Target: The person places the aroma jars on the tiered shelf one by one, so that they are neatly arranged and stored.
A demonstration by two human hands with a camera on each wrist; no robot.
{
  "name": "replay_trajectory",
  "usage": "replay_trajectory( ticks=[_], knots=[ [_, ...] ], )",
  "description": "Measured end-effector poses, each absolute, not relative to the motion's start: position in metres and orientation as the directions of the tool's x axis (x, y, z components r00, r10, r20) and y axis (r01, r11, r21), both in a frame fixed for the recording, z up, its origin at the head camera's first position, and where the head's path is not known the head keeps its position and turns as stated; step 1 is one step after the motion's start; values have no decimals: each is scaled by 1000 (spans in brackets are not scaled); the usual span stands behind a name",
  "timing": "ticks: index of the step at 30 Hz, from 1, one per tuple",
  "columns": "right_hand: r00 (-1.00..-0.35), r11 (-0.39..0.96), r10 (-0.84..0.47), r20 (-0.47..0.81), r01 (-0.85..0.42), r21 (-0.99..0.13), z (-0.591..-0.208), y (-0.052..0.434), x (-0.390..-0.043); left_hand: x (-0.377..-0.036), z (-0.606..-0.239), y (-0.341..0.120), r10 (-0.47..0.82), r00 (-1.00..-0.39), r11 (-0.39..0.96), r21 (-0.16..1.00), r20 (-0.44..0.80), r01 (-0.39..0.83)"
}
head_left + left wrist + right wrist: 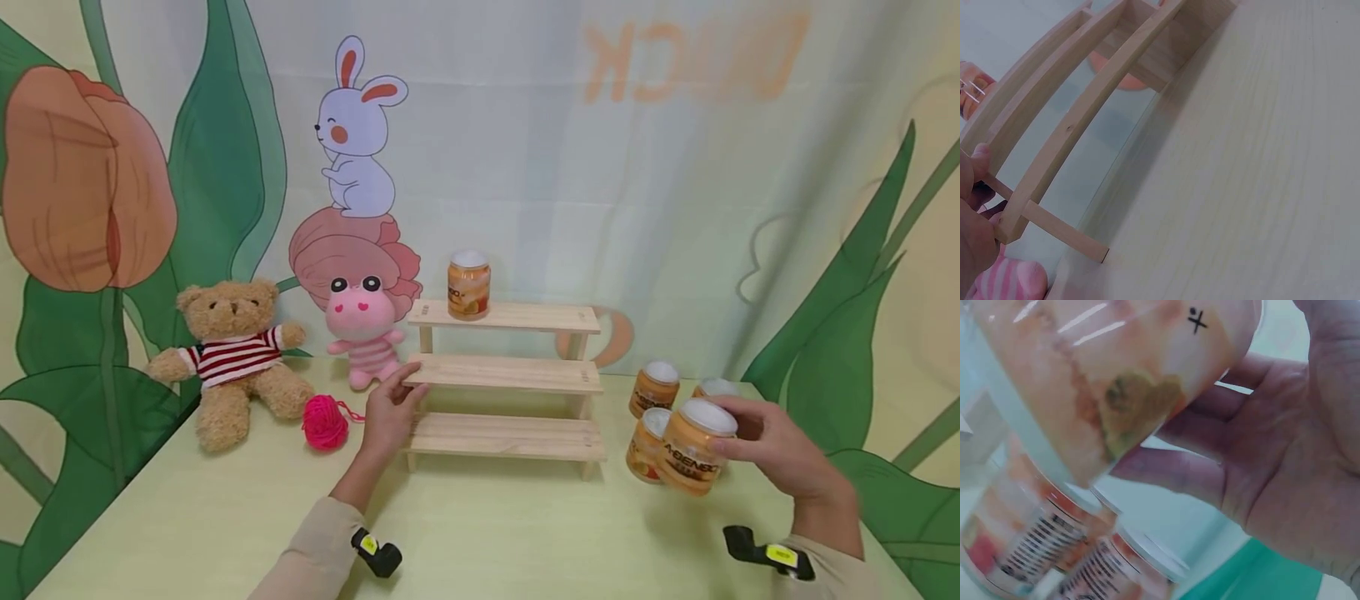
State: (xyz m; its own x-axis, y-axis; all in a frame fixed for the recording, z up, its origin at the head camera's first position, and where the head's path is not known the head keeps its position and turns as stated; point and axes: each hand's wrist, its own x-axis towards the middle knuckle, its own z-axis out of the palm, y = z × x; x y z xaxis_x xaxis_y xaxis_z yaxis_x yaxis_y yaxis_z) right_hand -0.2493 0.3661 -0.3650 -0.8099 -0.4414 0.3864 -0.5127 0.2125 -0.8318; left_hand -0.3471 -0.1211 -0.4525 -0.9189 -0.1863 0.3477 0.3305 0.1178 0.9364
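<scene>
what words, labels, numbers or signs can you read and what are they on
"DUCK", mirrored, the U faint: curtain.
"A-BENGO", roughly, some letters unsure: lifted jar.
A black cross-like mark: same jar, right wrist view.
Lettering on the top-tier jar and tabletop jars: too small or blurred.
Yellow wrist labels: too small.
Wooden shelf's plank-end marks: too small.
</scene>
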Motion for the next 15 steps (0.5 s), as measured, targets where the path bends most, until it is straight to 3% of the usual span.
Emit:
replay_trajectory(
  ticks=[5, 15],
  knots=[
    [-792, 204, -469, 391, -528, -825, -362, 342, -259, -347, -453, -121, -187, -918, 116, 936, 349, 332],
    [-830, 227, -410, 378, -494, -839, -371, 286, -276, -345, -451, -120, -188, -916, 125, 933, 355, 337]
  ],
)
